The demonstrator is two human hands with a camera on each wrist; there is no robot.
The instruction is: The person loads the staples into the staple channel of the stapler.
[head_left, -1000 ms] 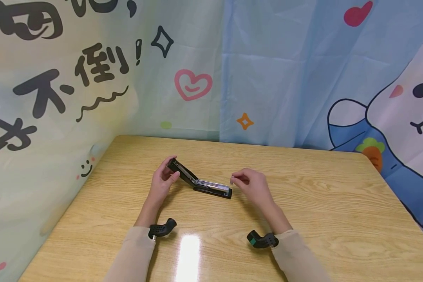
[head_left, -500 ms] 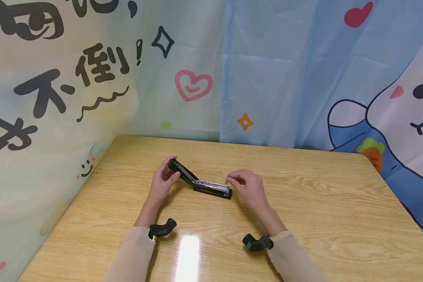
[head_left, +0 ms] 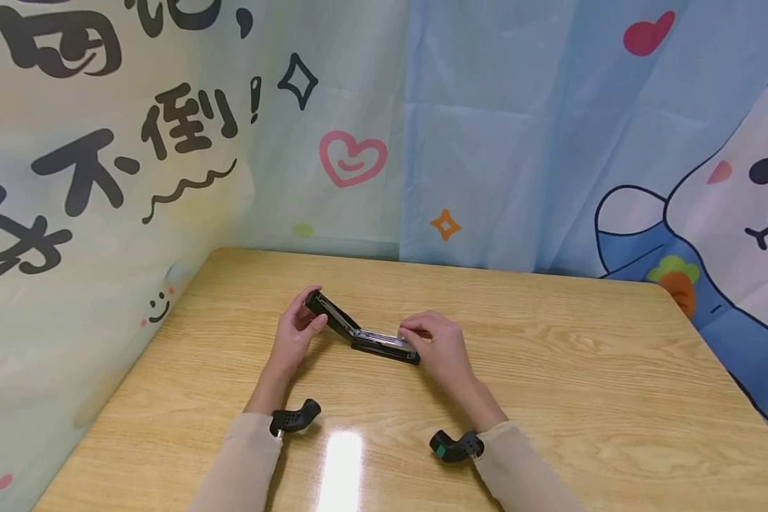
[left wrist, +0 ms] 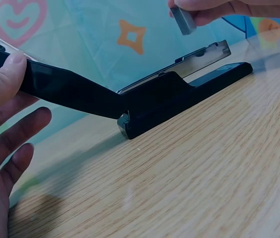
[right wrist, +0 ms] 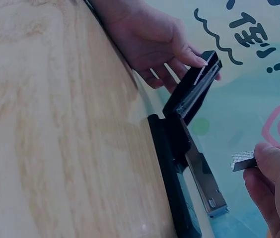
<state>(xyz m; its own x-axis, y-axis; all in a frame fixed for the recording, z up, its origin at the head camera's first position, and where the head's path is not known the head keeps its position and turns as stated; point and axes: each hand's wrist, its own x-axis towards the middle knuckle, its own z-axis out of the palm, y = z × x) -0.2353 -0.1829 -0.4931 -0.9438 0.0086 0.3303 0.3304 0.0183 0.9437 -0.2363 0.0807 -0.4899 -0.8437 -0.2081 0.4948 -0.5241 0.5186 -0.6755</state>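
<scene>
Black stapler (head_left: 366, 333) lies mid-table (head_left: 550, 398), lid swung open, its metal magazine (right wrist: 205, 179) bare; whether staples sit inside is hard to tell. Left hand (head_left: 292, 338) grips the raised lid, thumb on top. Right hand (head_left: 440, 346) pinches a grey staple strip (right wrist: 243, 161) just above the magazine's front end. Smooth wood grain all around.

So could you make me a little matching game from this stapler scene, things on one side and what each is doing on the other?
Things:
1. left hand
2. right hand
3. stapler base
4. staple strip

States:
A. lies flat on the wooden table
B. pinched between fingertips above the open metal channel
C. holds the stapler's black lid swung up
D. pinches a small grey block

Pairs: 1-C, 2-D, 3-A, 4-B
</scene>
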